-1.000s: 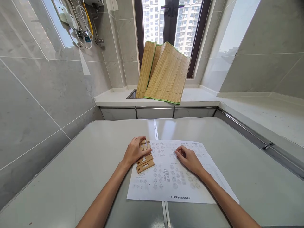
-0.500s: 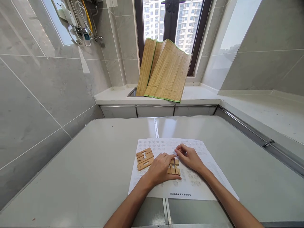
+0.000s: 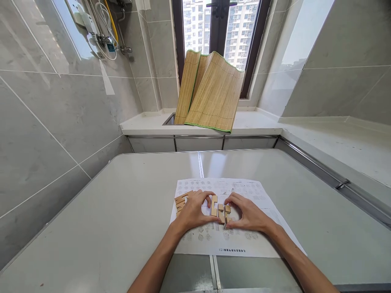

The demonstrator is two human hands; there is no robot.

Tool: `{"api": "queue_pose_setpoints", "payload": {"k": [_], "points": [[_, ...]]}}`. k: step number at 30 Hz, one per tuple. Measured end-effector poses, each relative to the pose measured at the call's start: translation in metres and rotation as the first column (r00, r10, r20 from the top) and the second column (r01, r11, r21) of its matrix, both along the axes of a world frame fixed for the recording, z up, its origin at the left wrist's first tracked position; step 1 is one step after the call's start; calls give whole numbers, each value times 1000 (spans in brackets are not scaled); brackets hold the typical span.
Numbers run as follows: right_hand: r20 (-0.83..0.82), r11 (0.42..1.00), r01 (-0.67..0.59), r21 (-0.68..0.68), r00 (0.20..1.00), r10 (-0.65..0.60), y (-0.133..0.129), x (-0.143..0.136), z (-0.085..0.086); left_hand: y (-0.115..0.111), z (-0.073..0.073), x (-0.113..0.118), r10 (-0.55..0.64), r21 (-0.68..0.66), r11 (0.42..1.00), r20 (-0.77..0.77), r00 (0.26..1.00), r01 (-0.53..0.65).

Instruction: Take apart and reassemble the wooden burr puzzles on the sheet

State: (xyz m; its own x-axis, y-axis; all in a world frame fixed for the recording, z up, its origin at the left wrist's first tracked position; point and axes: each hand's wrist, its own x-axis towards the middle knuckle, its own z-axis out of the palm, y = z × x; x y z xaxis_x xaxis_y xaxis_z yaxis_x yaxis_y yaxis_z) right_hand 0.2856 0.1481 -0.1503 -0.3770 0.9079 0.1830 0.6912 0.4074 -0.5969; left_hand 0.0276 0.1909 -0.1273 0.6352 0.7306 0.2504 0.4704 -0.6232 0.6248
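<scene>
Wooden blocks (image 3: 221,215) on printed sheet (image 3: 210,249)

Head view. Locate the wooden blocks near the middle of the printed sheet, between left hand (image 3: 195,211) and right hand (image 3: 249,213).

Left hand: curved in a pinch, with thumb and forefinger at opposite ends of a notched block (image 3: 214,206); holding it just left of the others.

Right hand: curved in a C around the rightmost blocks, with thumb at the near end and fingertips at the far end; cannot tell whether gripping firmly.

Note flat wooden pieces (image 3: 180,200) at the sheet's left side, partly hidden by the left hand.

Sheet: lying flat on a pale table (image 3: 122,228).

Beyond the table: bamboo mat (image 3: 215,95), leaning before a window (image 3: 218,40).
</scene>
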Motion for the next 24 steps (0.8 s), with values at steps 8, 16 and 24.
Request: {"api": "queue_pose_setpoints", "payload": {"k": [8,16,24], "points": [[-45,1000,13,-12,999,-14,-5,0,2,-4,1,6,88,-160,985,109,990,-70],[-427,987,114,-116,891,-153,-5,-9,2,-9,-5,12,89,-62,995,84,993,-84],[-529,972,45,-231,833,-164,0,-18,-6,-15,-8,19,34,-34,999,56,998,-32]]}}
